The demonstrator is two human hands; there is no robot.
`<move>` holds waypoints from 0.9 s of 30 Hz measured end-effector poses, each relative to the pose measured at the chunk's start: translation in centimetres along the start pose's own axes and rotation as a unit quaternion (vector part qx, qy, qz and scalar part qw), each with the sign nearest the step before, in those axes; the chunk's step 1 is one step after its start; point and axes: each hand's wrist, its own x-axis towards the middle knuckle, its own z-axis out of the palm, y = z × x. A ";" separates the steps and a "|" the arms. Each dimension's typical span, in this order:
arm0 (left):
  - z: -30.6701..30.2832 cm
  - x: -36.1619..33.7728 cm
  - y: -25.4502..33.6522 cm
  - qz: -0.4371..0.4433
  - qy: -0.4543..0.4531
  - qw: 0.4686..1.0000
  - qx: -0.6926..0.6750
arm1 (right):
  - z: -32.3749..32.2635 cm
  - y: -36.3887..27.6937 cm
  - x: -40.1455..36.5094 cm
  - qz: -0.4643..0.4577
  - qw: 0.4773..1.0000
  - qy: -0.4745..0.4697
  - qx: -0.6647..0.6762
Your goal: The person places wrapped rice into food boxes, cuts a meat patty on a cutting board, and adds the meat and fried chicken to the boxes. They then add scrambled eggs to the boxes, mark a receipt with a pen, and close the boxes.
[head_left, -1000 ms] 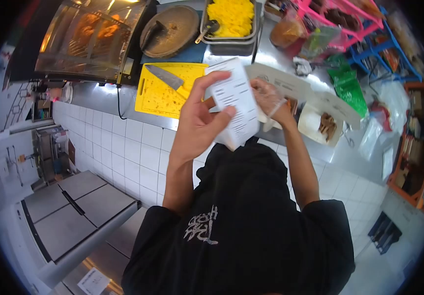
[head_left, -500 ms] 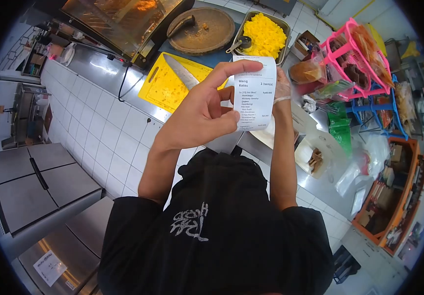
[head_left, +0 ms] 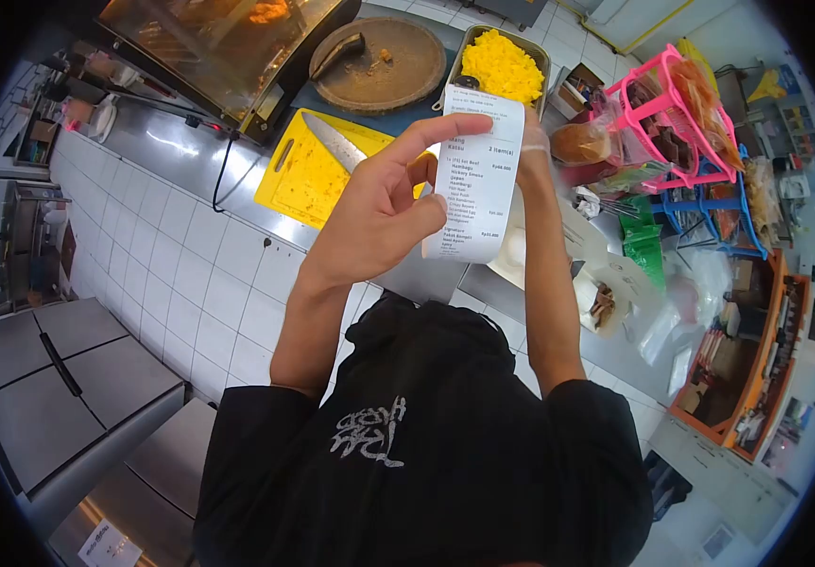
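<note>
A printed paper receipt (head_left: 473, 189) is held up in front of my chest, its lower end curling. My left hand (head_left: 374, 213) is at its left side, with the index finger laid across the upper part and the thumb tip at the left edge. On the other side, my right hand (head_left: 534, 151) grips the paper from behind, its fingers mostly hidden. Beyond my left hand, a knife (head_left: 332, 142) lies on a stained yellow cutting board (head_left: 286, 194). Past the receipt's top stands a metal pan of yellow scrambled egg (head_left: 504, 66).
A round stone mortar (head_left: 407, 80) with a dark pestle (head_left: 339, 57) sits behind the board, beside a glass-fronted warmer (head_left: 214, 47). Pink baskets (head_left: 648, 80), a blue rack (head_left: 710, 203) and an orange shelf unit (head_left: 768, 321) stand right. Steel cabinets (head_left: 72, 383) are at left.
The receipt has shifted slightly down and left, and more of its lower print shows. My index finger now crosses it lower on the print. The view has turned a little.
</note>
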 end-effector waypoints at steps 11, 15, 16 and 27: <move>-4.8 -0.4 -0.3 0.055 0.043 0.998 -0.010 | 2.5 -0.6 4.8 -0.009 0.999 0.001 -0.041; -5.9 -0.2 -0.7 0.058 0.037 0.997 -0.015 | 2.6 -0.2 5.9 0.007 0.999 -0.033 -0.037; -6.1 -0.2 -0.7 0.051 0.037 0.998 -0.020 | 2.8 -0.1 6.1 0.002 0.998 -0.027 -0.064; -7.6 0.2 -1.0 0.010 0.038 0.999 0.007 | 2.2 4.4 13.6 -0.043 0.766 0.122 -0.630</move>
